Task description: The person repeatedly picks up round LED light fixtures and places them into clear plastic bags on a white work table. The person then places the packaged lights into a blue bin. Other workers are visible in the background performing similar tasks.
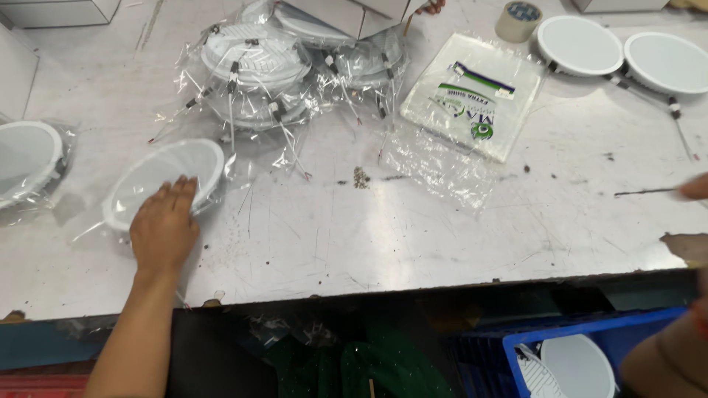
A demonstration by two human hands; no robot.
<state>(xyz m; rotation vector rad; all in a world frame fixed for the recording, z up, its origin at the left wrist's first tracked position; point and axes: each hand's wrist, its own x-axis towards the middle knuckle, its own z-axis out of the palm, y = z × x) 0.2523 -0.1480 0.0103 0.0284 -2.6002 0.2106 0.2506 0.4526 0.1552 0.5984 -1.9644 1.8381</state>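
Left hand flat on one bagged lamp, two bare lamps, right hand unseen.

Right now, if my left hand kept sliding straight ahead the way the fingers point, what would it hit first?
The left hand already rests on the bagged round white light panel. Straight beyond that, up and slightly right, lies the pile of plastic-wrapped light fittings, probably its trailing wires first, though depth is hard to judge.

Flat clear plastic bags with a green, blue and white printed label near the table's far edge, heap of clear bagged white round lights at far centre, white cardboard boxes behind it, bagged white light near the left edge, under the left hand
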